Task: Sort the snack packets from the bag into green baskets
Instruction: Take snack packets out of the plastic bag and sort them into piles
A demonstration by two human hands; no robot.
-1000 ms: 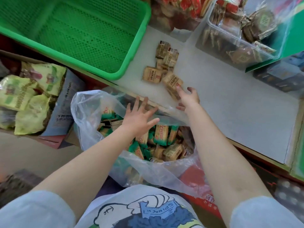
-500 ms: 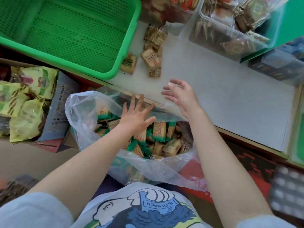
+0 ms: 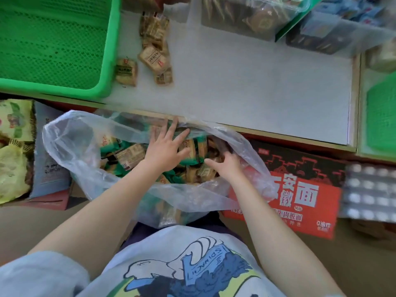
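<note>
Clear plastic bag [image 3: 81,146] sits open below the bench [image 3: 257,82] edge, packed with small snack packets [image 3: 130,156], tan ones and green-ended ones mixed; print on them too blurred to read. Left hand [image 3: 165,151] lies inside the bag mouth, fingers [image 3: 171,129] straight and spread, resting on the packets, gripping nothing. Right hand [image 3: 227,166] is in the bag's right side, fingers curled down among the packets; cannot tell if it holds one. Green basket [image 3: 109,50] at top left on the bench, mesh floor bare in the part that shows. Just right of its wall, a loose cluster of tan packets [image 3: 155,58] lies on the bench, one [image 3: 126,71] touching or nearly touching the basket. Second green basket [image 3: 381,116] at right edge, partly cut off. Clear plastic bins [image 3: 246,16] along the top hold brown wrapped snacks. Red and black carton [image 3: 300,189] right of the bag carries large white Chinese characters, incl. "安" and "面". Yellow-green bags [image 3: 12,151] at far left. T-shirt [image 3: 192,264] print shows mirrored letters, roughly "SPINKLI".
</note>
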